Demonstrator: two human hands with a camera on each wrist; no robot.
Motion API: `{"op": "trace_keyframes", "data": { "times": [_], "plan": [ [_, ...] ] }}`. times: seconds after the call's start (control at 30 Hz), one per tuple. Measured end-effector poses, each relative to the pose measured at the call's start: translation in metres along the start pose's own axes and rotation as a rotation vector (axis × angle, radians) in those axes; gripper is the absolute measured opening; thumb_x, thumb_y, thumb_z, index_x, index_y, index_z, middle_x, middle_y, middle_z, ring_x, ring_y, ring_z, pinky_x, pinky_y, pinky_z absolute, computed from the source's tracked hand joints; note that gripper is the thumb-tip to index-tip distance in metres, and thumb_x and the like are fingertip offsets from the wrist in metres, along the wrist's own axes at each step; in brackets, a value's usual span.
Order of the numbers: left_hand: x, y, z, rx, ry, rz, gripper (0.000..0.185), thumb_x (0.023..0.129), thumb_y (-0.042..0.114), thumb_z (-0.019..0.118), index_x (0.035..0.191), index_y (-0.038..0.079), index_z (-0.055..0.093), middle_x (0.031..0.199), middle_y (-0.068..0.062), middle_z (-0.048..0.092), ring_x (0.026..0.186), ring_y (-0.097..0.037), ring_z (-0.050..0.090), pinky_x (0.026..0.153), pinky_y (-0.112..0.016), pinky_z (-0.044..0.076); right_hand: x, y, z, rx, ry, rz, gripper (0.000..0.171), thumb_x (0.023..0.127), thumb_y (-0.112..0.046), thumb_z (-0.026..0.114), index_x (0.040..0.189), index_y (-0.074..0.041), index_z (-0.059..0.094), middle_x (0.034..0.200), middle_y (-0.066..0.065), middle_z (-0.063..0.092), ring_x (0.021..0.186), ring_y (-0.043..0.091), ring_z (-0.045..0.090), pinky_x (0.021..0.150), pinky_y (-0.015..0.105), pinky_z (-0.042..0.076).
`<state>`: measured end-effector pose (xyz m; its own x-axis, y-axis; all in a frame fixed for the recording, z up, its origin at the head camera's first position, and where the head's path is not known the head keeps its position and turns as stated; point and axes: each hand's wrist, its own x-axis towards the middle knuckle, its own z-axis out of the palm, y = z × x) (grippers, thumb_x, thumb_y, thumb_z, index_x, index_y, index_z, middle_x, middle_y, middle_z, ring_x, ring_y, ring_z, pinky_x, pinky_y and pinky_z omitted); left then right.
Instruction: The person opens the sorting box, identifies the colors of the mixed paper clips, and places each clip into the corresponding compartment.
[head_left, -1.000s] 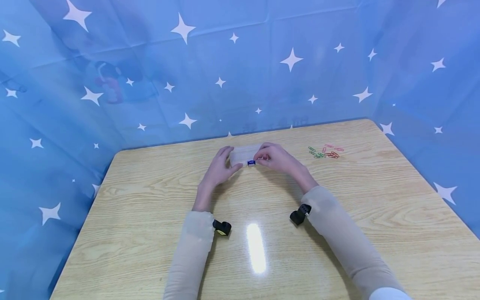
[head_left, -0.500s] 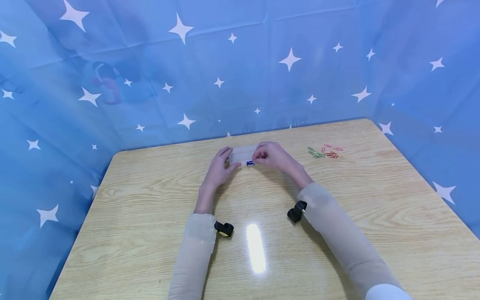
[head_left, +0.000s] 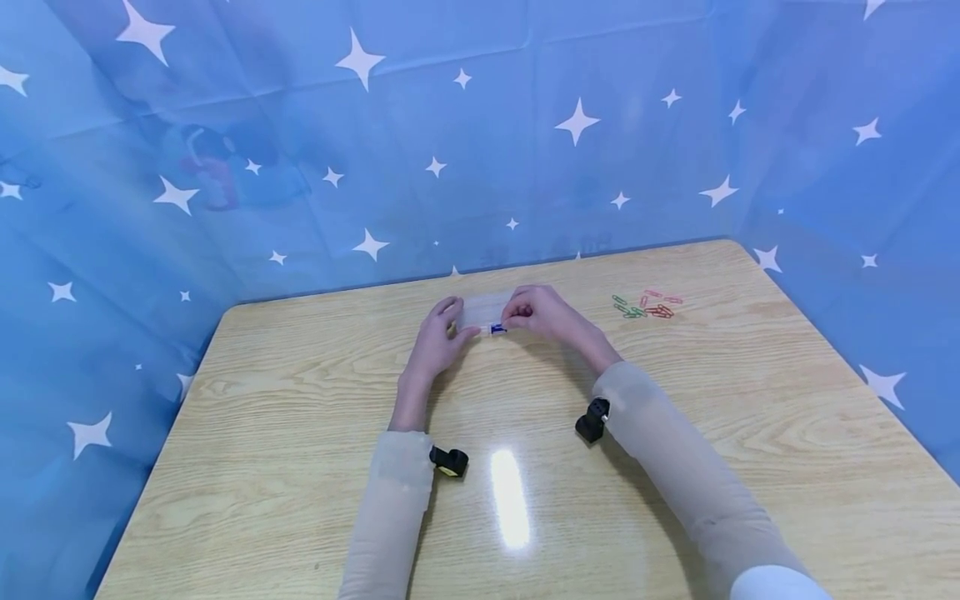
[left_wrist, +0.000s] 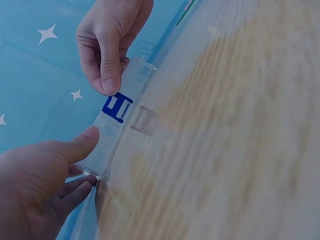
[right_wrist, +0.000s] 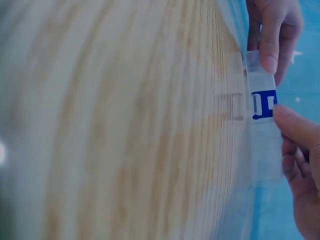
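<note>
The right hand [head_left: 542, 310] has edged its thumb [left_wrist: 110, 75] against the blue clasp [right_wrist: 264, 106], where work seems centred; whether it pinches, I cannot tell; the left hand [head_left: 435, 343] grips the clear box [left_wrist: 106, 142] on the bench [head_left: 292, 467].

The box [left_wrist: 106, 141] is clear, smooth plastic; its latch [left_wrist: 111, 106] is opaque blue plastic. The tabletop [head_left: 300, 450] shows wood grain under a gloss that mirrors the latch and a bright streak of light. The backdrop [head_left: 480, 125] is creased cloth, the sleeves [head_left: 393, 512] matt fabric; the small clips [head_left: 661, 312] are perhaps plastic-coated.
</note>
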<state>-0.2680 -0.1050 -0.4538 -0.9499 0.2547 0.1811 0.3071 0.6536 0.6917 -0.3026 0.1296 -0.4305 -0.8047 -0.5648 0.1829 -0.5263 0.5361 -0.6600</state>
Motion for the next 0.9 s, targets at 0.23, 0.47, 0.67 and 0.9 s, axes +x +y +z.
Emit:
{"op": "trace_keyframes", "data": {
  "times": [0.23, 0.47, 0.67, 0.9],
  "plan": [
    [-0.0001, 0.0033, -0.0030, 0.020, 0.008, -0.004, 0.063, 0.098, 0.024, 0.068, 0.149, -0.005, 0.042, 0.155, -0.021, 0.039, 0.142, -0.035, 0.039, 0.112, -0.042, 0.041, 0.0014, -0.0027, -0.0009, -0.021, -0.037, -0.028, 0.006, 0.092, -0.011, 0.075, 0.088, -0.011, 0.080, 0.092, -0.002, 0.068, 0.085, 0.016, 0.062, 0.078, 0.034, 0.054],
    [0.0013, 0.0027, -0.0031, 0.016, 0.007, 0.015, 0.063, 0.098, 0.024, 0.069, 0.148, -0.005, 0.043, 0.155, -0.022, 0.040, 0.142, -0.035, 0.039, 0.112, -0.042, 0.041, 0.0006, -0.0057, -0.0048, -0.027, -0.064, -0.022, 0.005, 0.089, -0.014, 0.078, 0.086, -0.010, 0.079, 0.090, -0.001, 0.067, 0.083, 0.016, 0.060, 0.075, 0.033, 0.052],
    [0.0021, -0.0004, -0.0013, 0.001, 0.003, 0.009, 0.064, 0.098, 0.024, 0.069, 0.149, -0.004, 0.042, 0.156, -0.020, 0.040, 0.143, -0.034, 0.039, 0.111, -0.042, 0.042, 0.0005, -0.0072, -0.0056, -0.048, -0.113, -0.012, 0.002, 0.089, -0.011, 0.079, 0.088, -0.010, 0.081, 0.090, 0.000, 0.064, 0.078, 0.017, 0.055, 0.068, 0.030, 0.048],
    [0.0007, -0.0020, 0.0007, -0.028, 0.008, -0.003, 0.063, 0.098, 0.023, 0.069, 0.149, -0.004, 0.043, 0.156, -0.021, 0.040, 0.143, -0.033, 0.039, 0.110, -0.042, 0.043, -0.0005, -0.0089, -0.0037, -0.060, -0.134, -0.028, 0.004, 0.088, -0.005, 0.079, 0.087, -0.009, 0.081, 0.090, 0.002, 0.061, 0.079, 0.018, 0.053, 0.069, 0.031, 0.048]
  ]
}}
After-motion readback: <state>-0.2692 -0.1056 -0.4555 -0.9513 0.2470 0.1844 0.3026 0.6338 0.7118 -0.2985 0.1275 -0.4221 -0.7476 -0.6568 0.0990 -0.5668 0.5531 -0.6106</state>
